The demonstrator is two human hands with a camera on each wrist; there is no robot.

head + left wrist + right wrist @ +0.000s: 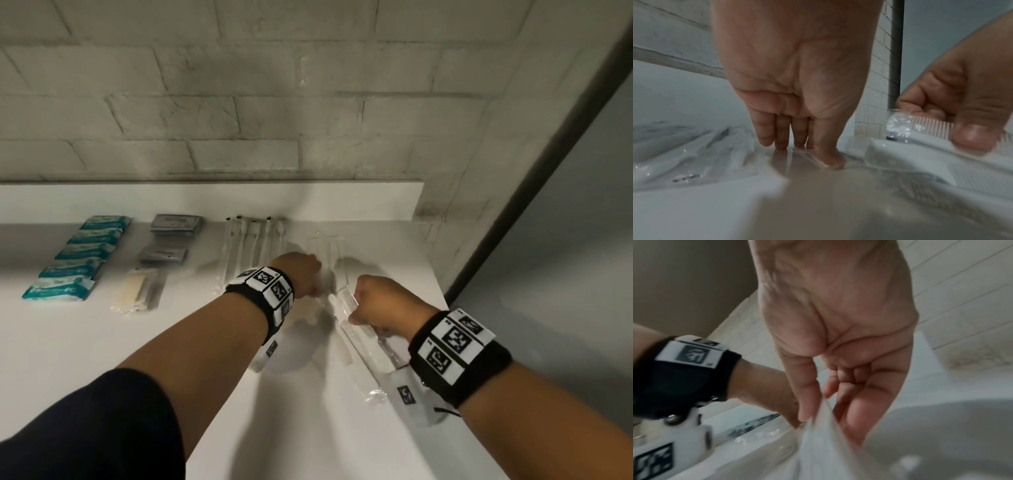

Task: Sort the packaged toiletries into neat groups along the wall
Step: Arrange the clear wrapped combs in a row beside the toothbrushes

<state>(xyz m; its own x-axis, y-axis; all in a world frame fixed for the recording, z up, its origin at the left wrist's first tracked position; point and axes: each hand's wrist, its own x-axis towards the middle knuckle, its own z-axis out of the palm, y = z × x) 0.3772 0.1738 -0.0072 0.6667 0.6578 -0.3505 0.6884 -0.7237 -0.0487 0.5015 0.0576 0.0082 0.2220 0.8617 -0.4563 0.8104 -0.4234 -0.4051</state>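
On the white counter (102,342) below the brick wall, my right hand (373,305) (818,415) pinches a white comb in a clear wrapper (363,339) (818,443) between thumb and fingers, one end lifted off the surface. The same comb (920,155) shows in the left wrist view, under my right thumb. My left hand (308,284) (803,151) is just to its left, its straight fingers and thumb pointing down onto another clear wrapper (797,155) lying flat. More clear-wrapped combs (322,246) lie faintly beyond my left hand, by the wall.
Along the wall from left lie a column of teal packets (78,257), grey sachets (174,226), a cream packaged item (137,291) and wrapped toothbrushes (253,240). The counter's right edge (442,291) runs close to my right hand, beside a grey panel (548,240).
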